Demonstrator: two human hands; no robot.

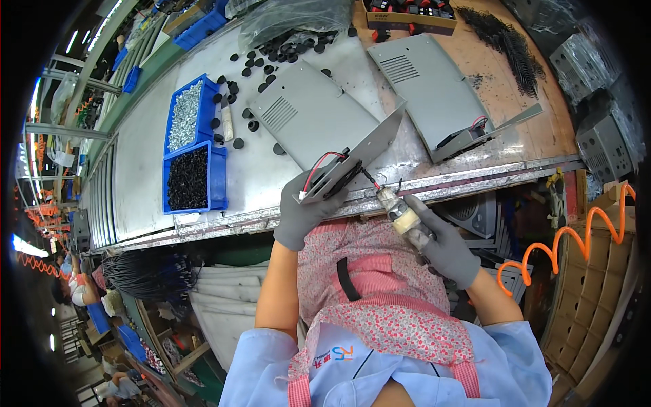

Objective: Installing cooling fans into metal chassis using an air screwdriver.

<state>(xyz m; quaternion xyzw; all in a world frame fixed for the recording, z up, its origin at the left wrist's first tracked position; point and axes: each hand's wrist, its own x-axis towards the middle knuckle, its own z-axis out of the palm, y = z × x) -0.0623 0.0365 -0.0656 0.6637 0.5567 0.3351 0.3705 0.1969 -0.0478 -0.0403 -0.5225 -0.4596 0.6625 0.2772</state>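
Note:
My left hand (303,210), in a grey glove, grips the lower corner of a bent grey sheet-metal panel (319,108) with slotted vents. A red and black wire loop (319,166) shows by that corner, beside a dark part on the upturned flange. In my gloved right hand (444,244) is a power screwdriver (399,211), its bit pointing up-left at the dark part on the flange. Whether the tip touches a screw cannot be made out. A second grey panel (434,81) lies to the right, with a black fan-like part (451,139) on its flange.
Blue bins of silver screws (184,115) and black screws (188,178) stand at left. Black rubber caps (278,54) are scattered at the back, near a carton (412,22) of red and black parts. An orange coiled hose (556,244) hangs at right. The metal table edge (468,183) runs before me.

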